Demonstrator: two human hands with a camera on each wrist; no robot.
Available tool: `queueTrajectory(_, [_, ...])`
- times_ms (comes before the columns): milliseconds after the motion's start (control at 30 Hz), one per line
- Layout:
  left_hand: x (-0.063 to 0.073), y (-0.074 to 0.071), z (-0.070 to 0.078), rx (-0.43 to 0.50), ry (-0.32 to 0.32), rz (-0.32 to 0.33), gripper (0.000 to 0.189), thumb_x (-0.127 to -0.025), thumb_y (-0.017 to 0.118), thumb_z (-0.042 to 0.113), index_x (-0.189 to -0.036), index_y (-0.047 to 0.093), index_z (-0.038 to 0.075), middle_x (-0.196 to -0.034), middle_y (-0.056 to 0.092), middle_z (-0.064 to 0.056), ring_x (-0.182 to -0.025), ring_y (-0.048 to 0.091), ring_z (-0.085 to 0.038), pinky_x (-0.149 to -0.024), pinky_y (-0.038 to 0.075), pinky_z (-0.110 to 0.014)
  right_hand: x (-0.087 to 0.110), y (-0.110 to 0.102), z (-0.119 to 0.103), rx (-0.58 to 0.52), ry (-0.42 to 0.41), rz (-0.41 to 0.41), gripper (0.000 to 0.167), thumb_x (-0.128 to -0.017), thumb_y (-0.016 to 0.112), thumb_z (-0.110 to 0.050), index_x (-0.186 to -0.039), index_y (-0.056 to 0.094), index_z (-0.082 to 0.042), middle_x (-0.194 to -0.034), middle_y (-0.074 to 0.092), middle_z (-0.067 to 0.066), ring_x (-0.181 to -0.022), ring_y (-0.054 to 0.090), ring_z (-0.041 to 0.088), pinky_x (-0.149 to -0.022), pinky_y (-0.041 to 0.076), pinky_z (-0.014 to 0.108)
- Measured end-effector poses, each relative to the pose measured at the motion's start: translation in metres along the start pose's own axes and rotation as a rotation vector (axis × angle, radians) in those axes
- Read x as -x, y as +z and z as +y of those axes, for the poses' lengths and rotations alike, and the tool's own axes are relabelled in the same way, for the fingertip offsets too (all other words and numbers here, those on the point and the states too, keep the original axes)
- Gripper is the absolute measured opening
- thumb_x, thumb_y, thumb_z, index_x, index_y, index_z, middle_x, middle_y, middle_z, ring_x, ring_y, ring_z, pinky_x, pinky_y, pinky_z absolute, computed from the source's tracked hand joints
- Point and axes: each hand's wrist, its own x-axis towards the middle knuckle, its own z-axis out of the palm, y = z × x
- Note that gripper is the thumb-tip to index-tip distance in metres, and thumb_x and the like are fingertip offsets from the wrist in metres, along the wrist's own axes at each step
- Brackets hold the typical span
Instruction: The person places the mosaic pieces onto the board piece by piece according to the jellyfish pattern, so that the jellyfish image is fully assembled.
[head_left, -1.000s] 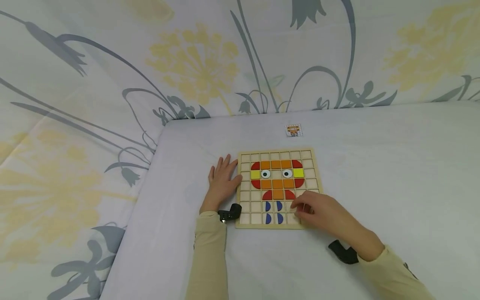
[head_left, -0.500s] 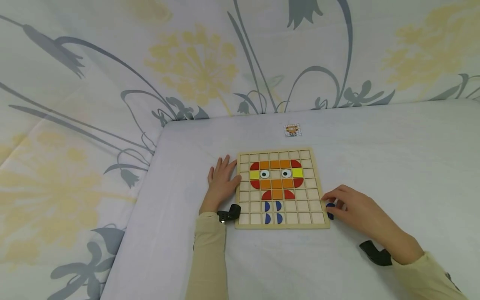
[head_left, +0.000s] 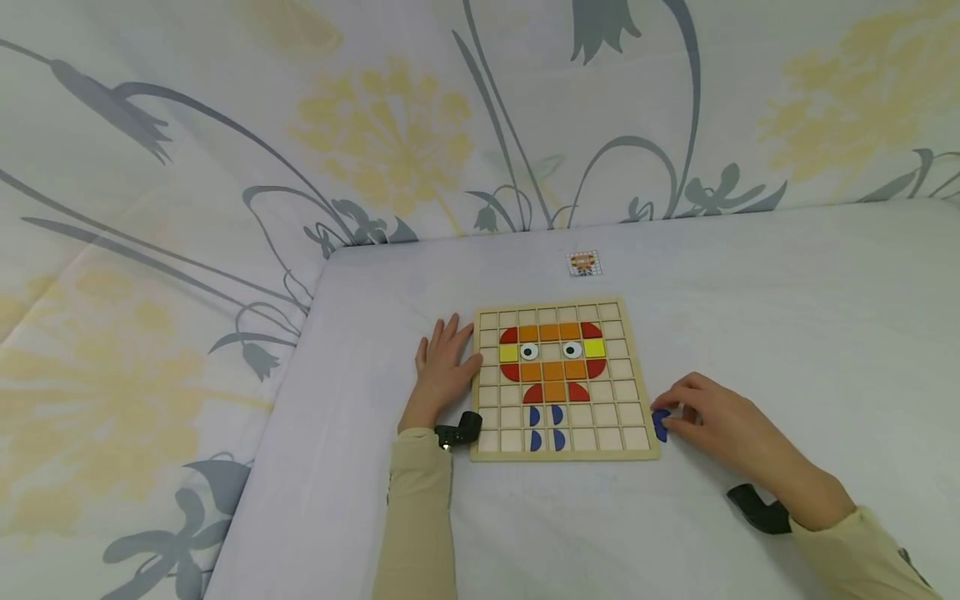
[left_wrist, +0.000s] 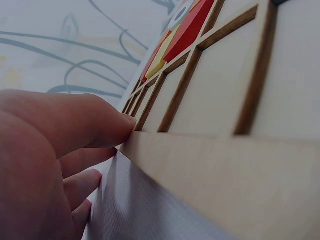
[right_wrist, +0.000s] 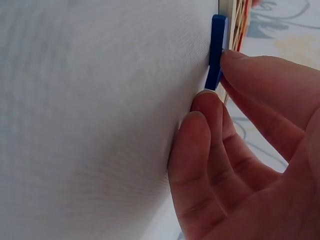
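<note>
A wooden grid board [head_left: 482,450] lies on the white cloth, with orange, red and yellow tiles, two eye discs and several blue half-circle tiles [head_left: 558,439] set in its cells. My left hand [head_left: 442,375] rests flat at the board's left edge, fingers spread; in the left wrist view its thumb [left_wrist: 110,127] touches the frame. Just off the board's right edge, my right hand [head_left: 720,425] pinches at blue half-circle pieces [head_left: 659,425] with thumb and fingertips. Two blue pieces [right_wrist: 216,42] show end to end in the right wrist view; the fingers partly hide them.
A small printed card [head_left: 584,263] with a coloured grid picture lies beyond the board. White cloth [head_left: 787,317] covers the surface, and a flowered fabric [head_left: 390,125] stands behind and to the left. Black camera mounts [head_left: 759,508] sit at both wrists.
My right hand has moved right, from over the board's lower right cells to the blue pieces beside it. The tiles on the board and my left hand stay as they were.
</note>
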Motion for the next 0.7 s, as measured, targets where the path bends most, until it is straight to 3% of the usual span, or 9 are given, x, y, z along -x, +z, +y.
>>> queueTrajectory(367, [-0.0003, 0.0005, 0.0011, -0.005, 0.003, 0.011, 0.052, -0.088, 0.048, 0.029, -0.137, 0.037, 0.016, -0.148, 0.016, -0.003, -0.135, 0.003, -0.02, -0.104, -0.003, -0.046, -0.0008, -0.0008, 0.0012, -0.051, 0.039, -0.011, 0.018, -0.077, 0.069, -0.013, -0.092, 0.061, -0.016, -0.078, 0.053, -0.01, -0.068, 0.047, 0.008, -0.057, 0.041, 0.025])
queueTrajectory(700, [0.0004, 0.0012, 0.0003, 0.007, 0.004, 0.016, 0.052, -0.088, 0.048, 0.029, -0.137, 0.038, 0.015, -0.148, 0.017, -0.004, -0.135, 0.003, -0.021, -0.104, -0.003, -0.046, -0.0007, 0.0019, -0.0037, 0.044, -0.066, 0.062, 0.022, -0.076, 0.066, -0.004, -0.094, 0.065, -0.017, -0.082, 0.049, -0.009, -0.067, 0.042, 0.005, -0.055, 0.039, 0.021])
